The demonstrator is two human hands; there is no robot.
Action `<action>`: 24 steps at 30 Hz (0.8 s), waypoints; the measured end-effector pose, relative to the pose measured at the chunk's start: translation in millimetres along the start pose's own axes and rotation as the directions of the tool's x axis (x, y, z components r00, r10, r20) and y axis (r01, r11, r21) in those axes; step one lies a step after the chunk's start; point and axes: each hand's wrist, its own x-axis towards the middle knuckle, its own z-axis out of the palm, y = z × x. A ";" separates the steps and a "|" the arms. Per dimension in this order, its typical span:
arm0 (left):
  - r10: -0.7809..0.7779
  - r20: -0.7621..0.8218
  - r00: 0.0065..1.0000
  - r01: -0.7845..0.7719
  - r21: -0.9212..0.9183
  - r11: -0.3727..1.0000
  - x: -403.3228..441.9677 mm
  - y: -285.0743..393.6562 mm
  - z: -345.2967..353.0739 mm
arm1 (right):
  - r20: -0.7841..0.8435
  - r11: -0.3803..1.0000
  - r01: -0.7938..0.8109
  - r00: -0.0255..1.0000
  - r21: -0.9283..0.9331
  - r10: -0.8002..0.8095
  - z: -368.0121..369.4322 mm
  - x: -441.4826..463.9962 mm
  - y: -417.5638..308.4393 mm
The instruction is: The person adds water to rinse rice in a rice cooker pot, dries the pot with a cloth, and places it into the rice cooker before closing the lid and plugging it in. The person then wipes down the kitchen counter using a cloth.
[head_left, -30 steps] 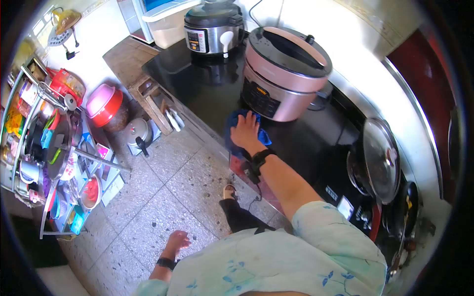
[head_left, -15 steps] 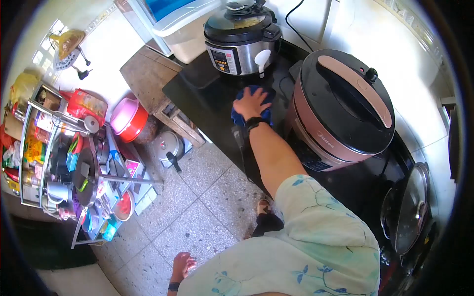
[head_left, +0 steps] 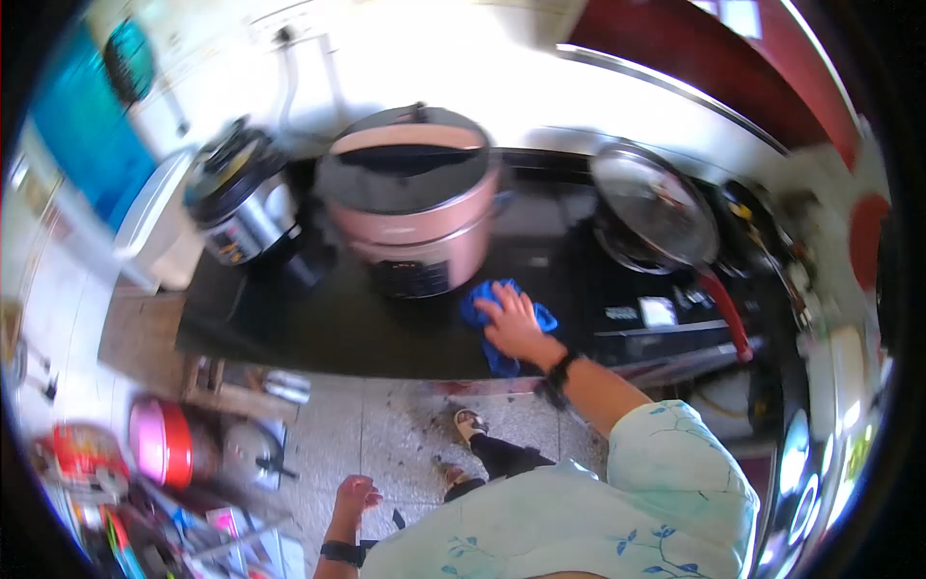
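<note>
On the black countertop (head_left: 386, 343), a blue cloth (head_left: 543, 318) lies bunched under my right hand (head_left: 516, 324). My fingers are spread over the cloth and press it to the surface, near the counter's front edge. Just left of and behind it stands a large pink cooker (head_left: 424, 227) with a black lid and a control panel. My left hand (head_left: 357, 493) hangs low over the floor beside my body, holding nothing, its fingers loosely bent and apart.
A smaller silver-and-black electric cooker (head_left: 236, 207) stands at the counter's left end. To the right are a glass-lidded pan (head_left: 656, 203) with a red handle (head_left: 725, 314) and a cooktop (head_left: 627, 314). Below left are a wooden stool (head_left: 145, 338), a red-pink basin (head_left: 162, 442) and a pot (head_left: 253, 452).
My view has turned right, bringing the pan and cooktop more fully into sight. My right hand and the cloth have moved from the pink cooker's left side to its front right.
</note>
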 end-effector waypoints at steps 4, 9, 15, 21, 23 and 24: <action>0.323 0.360 0.875 -0.415 0.217 0.883 29.5 69.5 68.0 | -0.064 0.927 -0.006 0.997 0.375 0.032 -43.7 -7.9 39.7; 0.479 0.481 0.734 -0.669 0.394 0.630 25.1 149.6 174.0 | -0.191 0.892 0.094 0.982 0.443 -0.009 -85.9 -114.7 4.8; 0.792 0.583 0.183 -0.910 0.404 -0.087 64.7 178.0 279.1 | 0.163 0.753 -0.476 0.875 0.455 0.455 -87.5 -298.9 77.4; 0.696 0.627 0.350 -0.745 0.637 -0.199 92.4 163.8 336.8 | 0.209 0.456 -0.788 0.569 0.413 0.795 -102.2 -468.6 149.0; 0.703 0.619 0.349 -0.656 0.698 -0.288 95.0 161.0 341.3 | 0.058 0.481 -0.769 0.552 0.422 0.832 -78.7 -537.1 167.7; 0.672 0.641 0.371 -0.608 0.715 -0.345 109.0 162.1 338.8 | 0.113 0.376 -0.808 0.471 0.454 0.875 -89.7 -552.7 170.3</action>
